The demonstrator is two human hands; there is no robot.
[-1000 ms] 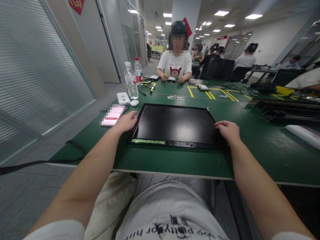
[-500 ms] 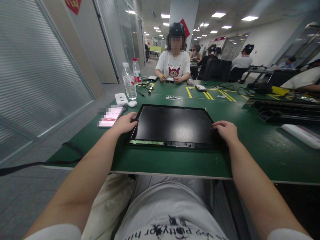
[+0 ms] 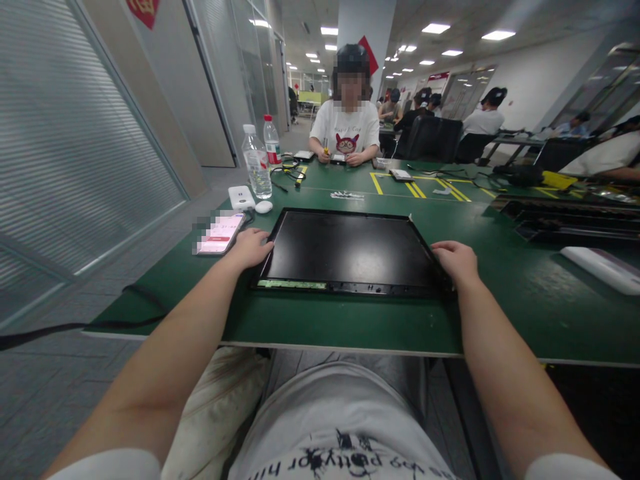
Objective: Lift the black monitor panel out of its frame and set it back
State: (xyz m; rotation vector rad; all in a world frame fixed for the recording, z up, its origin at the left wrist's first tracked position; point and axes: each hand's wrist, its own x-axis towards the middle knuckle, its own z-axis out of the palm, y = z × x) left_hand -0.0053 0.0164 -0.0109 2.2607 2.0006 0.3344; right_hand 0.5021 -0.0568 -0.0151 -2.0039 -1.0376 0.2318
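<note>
A black flat display panel (image 3: pixel 345 250) lies face up in front of me, a green circuit strip (image 3: pixel 293 285) along the left part of its near edge. My left hand (image 3: pixel 254 247) is closed on the left edge of the panel's frame, with the thumb along the rim. At the opposite side, my right hand (image 3: pixel 456 260) pinches the right edge of the frame. The undersides of the fingers are hidden on both hands.
Left of the panel are a phone (image 3: pixel 220 233), a white device (image 3: pixel 241 197) and two bottles. Dark metal parts (image 3: pixel 565 223) and a white bar (image 3: pixel 600 269) lie to the right. Across the green table (image 3: pixel 350 327), another person (image 3: pixel 345 127) holds a small tool.
My right hand has shifted slightly to the right, and more of the right frame edge shows beside it. My left hand's fingers have moved slightly; the panel stays in about the same place.
</note>
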